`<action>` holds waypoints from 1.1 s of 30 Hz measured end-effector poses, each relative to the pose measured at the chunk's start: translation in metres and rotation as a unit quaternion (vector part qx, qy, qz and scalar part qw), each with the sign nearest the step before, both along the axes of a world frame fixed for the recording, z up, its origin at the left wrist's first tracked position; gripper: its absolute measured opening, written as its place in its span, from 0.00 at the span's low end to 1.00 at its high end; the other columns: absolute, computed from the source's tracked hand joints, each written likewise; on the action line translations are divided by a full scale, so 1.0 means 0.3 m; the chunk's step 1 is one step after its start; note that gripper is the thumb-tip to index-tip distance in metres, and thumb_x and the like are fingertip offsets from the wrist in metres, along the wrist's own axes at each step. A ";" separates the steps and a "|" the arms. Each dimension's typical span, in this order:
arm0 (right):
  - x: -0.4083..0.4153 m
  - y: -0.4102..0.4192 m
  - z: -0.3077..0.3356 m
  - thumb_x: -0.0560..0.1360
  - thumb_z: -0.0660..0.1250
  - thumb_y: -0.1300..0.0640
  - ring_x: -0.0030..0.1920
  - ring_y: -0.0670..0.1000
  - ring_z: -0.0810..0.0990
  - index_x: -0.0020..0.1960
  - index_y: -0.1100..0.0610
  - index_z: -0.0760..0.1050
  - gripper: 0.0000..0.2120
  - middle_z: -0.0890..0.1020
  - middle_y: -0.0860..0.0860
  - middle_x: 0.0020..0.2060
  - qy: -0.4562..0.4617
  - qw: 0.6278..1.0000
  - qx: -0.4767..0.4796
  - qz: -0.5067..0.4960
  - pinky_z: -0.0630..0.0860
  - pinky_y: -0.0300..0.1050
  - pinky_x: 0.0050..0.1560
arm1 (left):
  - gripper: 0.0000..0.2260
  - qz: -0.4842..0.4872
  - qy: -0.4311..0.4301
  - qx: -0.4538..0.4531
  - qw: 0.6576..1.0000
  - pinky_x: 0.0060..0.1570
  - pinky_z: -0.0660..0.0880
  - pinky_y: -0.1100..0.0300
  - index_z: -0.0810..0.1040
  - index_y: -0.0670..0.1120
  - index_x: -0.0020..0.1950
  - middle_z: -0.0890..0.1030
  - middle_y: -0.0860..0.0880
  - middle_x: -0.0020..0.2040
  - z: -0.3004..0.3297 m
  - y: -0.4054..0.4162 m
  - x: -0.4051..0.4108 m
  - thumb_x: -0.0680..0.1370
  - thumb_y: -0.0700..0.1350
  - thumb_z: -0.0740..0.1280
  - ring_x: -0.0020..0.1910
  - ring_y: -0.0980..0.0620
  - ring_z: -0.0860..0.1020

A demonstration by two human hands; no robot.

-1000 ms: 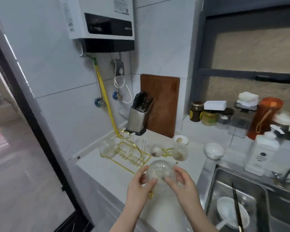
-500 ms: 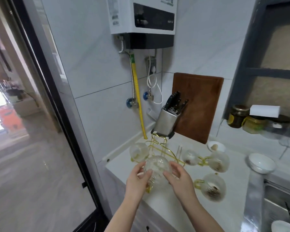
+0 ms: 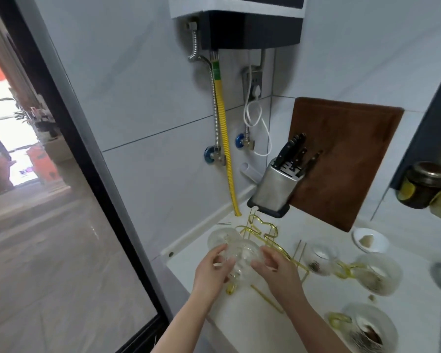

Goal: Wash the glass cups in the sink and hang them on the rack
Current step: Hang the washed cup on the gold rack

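The left hand (image 3: 211,270) curls its fingers round one side of the glass cup (image 3: 242,253), and the right hand (image 3: 275,270) cups the other side, holding it over the near end of the gold wire rack (image 3: 267,240), beside another cup (image 3: 220,236) already hung there; it looks best to keep the mouth down, slide it fully onto a prong and let go only once it sits. Further right on the white counter (image 3: 265,327), three soiled cups (image 3: 377,272) lie unwashed, with a knife block (image 3: 278,189) and a brown cutting board (image 3: 346,159) against the tiled wall behind
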State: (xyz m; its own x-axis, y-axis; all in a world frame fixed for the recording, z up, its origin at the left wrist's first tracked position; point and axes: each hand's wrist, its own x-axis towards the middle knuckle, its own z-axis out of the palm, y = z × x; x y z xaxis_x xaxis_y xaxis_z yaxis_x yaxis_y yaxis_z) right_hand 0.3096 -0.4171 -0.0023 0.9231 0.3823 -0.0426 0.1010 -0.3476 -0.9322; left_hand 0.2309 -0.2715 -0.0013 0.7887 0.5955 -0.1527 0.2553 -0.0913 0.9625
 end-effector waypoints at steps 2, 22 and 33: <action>0.025 0.015 -0.020 0.72 0.72 0.53 0.53 0.47 0.77 0.63 0.52 0.75 0.19 0.79 0.48 0.54 0.004 1.000 -0.016 0.001 0.70 0.39 0.52 | 0.17 -0.009 0.020 0.012 1.000 0.46 0.82 0.54 0.76 0.53 0.64 0.77 0.46 0.54 -0.023 0.024 0.029 0.76 0.45 0.71 0.46 0.49 0.81; 0.122 0.108 -0.127 0.72 0.72 0.53 0.54 0.48 0.79 0.63 0.53 0.76 0.20 0.81 0.48 0.53 0.078 0.980 -0.160 -0.088 0.74 0.44 0.59 | 0.19 -0.187 0.101 0.239 0.948 0.53 0.68 0.65 0.70 0.58 0.69 0.75 0.55 0.62 -0.182 0.162 0.203 0.78 0.53 0.65 0.54 0.59 0.74; 0.096 0.113 -0.137 0.72 0.72 0.52 0.52 0.47 0.80 0.62 0.51 0.77 0.19 0.80 0.45 0.48 0.070 0.977 -0.172 -0.101 0.73 0.39 0.58 | 0.21 -0.227 0.130 0.315 0.912 0.53 0.72 0.63 0.66 0.61 0.71 0.70 0.55 0.66 -0.195 0.191 0.202 0.78 0.59 0.62 0.53 0.61 0.76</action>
